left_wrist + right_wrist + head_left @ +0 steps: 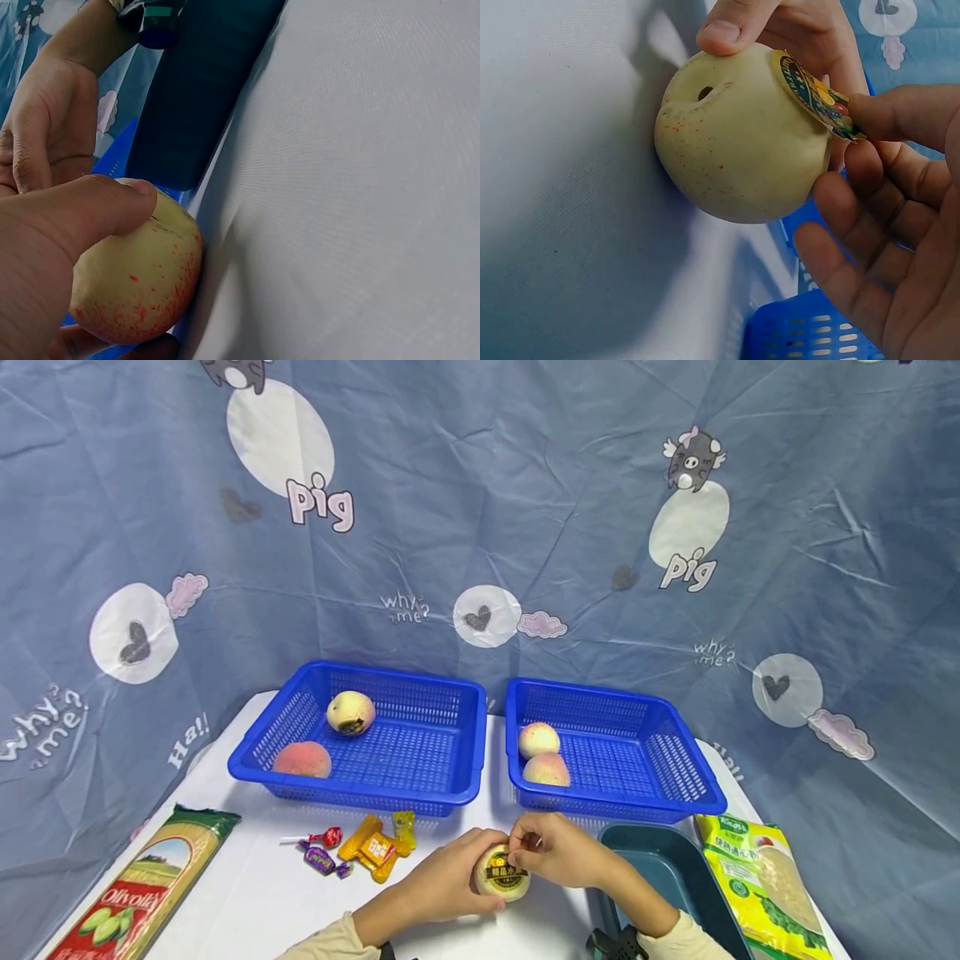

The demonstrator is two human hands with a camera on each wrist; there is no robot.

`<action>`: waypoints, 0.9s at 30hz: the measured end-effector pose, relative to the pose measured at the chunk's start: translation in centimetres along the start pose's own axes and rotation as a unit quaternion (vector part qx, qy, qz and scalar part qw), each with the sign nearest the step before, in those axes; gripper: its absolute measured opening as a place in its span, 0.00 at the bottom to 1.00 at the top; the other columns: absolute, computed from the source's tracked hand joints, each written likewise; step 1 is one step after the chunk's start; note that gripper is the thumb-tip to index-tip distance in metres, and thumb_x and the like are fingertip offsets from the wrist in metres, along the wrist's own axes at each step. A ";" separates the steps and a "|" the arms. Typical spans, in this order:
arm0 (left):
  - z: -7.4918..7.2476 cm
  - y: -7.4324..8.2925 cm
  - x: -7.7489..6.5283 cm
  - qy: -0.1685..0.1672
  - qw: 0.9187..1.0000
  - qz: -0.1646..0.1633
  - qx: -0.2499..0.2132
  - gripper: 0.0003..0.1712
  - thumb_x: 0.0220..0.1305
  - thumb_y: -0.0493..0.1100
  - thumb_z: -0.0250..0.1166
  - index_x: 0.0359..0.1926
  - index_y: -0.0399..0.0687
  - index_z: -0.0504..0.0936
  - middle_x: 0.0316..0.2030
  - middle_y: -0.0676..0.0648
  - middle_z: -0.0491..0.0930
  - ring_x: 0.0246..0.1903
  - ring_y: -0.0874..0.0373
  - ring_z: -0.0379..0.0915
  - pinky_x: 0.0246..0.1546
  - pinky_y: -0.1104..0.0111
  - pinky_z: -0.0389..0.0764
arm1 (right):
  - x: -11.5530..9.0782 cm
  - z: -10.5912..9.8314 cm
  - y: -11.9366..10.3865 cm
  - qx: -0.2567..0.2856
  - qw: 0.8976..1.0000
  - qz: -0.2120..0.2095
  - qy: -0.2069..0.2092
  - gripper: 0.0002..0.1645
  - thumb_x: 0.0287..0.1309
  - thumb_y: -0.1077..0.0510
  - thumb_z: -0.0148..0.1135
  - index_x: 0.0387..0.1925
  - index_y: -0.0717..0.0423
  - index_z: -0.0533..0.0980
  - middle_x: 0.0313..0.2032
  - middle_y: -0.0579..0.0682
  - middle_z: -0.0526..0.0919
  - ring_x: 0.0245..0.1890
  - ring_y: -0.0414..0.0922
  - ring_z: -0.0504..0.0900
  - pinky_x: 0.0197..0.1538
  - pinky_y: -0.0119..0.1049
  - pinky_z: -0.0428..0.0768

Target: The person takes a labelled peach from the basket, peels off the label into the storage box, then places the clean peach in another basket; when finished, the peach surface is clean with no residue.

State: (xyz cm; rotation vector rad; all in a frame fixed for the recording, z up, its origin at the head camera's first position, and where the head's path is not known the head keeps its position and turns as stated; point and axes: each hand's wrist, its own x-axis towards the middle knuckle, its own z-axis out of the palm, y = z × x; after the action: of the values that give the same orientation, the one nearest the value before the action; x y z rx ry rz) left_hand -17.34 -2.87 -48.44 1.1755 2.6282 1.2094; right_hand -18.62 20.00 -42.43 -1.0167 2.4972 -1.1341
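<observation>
A pale yellow peach with red flecks (pixel 735 165) is gripped by my left hand (pixel 450 878) low over the front of the white table. In the left wrist view, the left thumb lies across the top of the peach (pixel 146 274). A round black-and-gold sticker (pixel 810 90) is on the peach's side, its edge lifted in the right wrist view. My right hand (pixel 561 852) pinches that edge between thumb and finger, its other fingers loosely bent. How much of the sticker still adheres is hard to tell.
Behind stand two blue baskets, the left one (pixel 450 793) and the right one (pixel 622 806), each with two peaches. Candies (pixel 375 852) lie left of the hands. A pasta pack (pixel 142 893) is far left; a teal tray (pixel 660 852) and yellow Knorr bag (pixel 765 885) are right.
</observation>
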 end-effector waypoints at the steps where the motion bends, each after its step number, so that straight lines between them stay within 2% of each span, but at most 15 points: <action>1: 0.0 0.0 0.0 -0.001 1.000 0.000 0.000 0.41 0.51 0.52 0.80 0.65 0.59 0.71 0.51 0.58 0.75 0.46 0.68 0.72 0.45 0.69 0.77 | -0.1 0.0 0.0 0.003 1.000 0.001 0.000 0.09 0.62 0.65 0.68 0.31 0.49 0.77 0.28 0.38 0.77 0.29 0.34 0.76 0.33 0.32 0.80; 6: 0.1 -0.1 0.1 -0.004 1.000 -0.001 -0.002 0.41 0.51 0.52 0.80 0.65 0.61 0.71 0.52 0.59 0.75 0.46 0.68 0.72 0.45 0.68 0.77 | -0.4 0.0 0.0 0.028 1.000 -0.004 -0.004 0.08 0.62 0.64 0.68 0.31 0.50 0.77 0.29 0.39 0.78 0.31 0.35 0.77 0.34 0.32 0.80; 9: 0.2 -0.1 0.1 0.003 1.000 0.003 -0.005 0.41 0.50 0.50 0.81 0.64 0.61 0.72 0.52 0.59 0.76 0.46 0.67 0.72 0.46 0.68 0.78 | -0.6 -0.4 -0.3 0.062 0.998 -0.015 -0.013 0.06 0.63 0.65 0.66 0.32 0.53 0.78 0.30 0.41 0.80 0.32 0.36 0.78 0.36 0.32 0.80; 15: 0.1 -0.1 0.1 0.009 1.000 0.004 -0.017 0.41 0.48 0.49 0.81 0.63 0.60 0.73 0.53 0.59 0.76 0.47 0.66 0.74 0.48 0.66 0.78 | -2.0 -2.9 -0.9 0.136 0.991 -0.009 -0.005 0.03 0.68 0.64 0.63 0.35 0.58 0.78 0.32 0.47 0.81 0.34 0.39 0.78 0.38 0.32 0.79; 21: 0.2 -0.2 -0.1 0.007 1.000 -0.002 -0.006 0.41 0.50 0.52 0.81 0.64 0.58 0.73 0.56 0.57 0.76 0.52 0.62 0.74 0.51 0.61 0.78 | -5.6 -7.0 -0.4 0.160 0.986 0.042 0.030 0.05 0.70 0.63 0.61 0.37 0.61 0.78 0.33 0.48 0.80 0.33 0.40 0.77 0.36 0.34 0.78; 24: 0.2 -0.2 -0.1 0.014 1.000 -0.005 -0.003 0.41 0.49 0.52 0.81 0.64 0.57 0.73 0.55 0.57 0.77 0.52 0.62 0.75 0.52 0.60 0.78 | -8.1 -8.9 0.7 0.141 0.986 0.082 0.031 0.05 0.69 0.62 0.62 0.38 0.63 0.78 0.34 0.50 0.81 0.33 0.41 0.78 0.37 0.35 0.79; 27: 0.0 -0.3 0.0 0.022 1.000 -0.008 -0.001 0.41 0.47 0.52 0.82 0.62 0.57 0.74 0.54 0.58 0.77 0.51 0.62 0.75 0.51 0.60 0.78 | -10.2 -9.8 2.6 0.121 0.986 0.117 0.011 0.05 0.69 0.65 0.61 0.37 0.65 0.78 0.33 0.52 0.82 0.32 0.41 0.78 0.37 0.35 0.80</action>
State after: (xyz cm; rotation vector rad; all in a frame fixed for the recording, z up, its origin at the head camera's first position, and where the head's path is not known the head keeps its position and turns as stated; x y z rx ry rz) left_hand -17.52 -3.02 -48.63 1.1398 2.6615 1.2494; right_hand -16.82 33.73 -38.52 -0.6320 2.3446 -1.3373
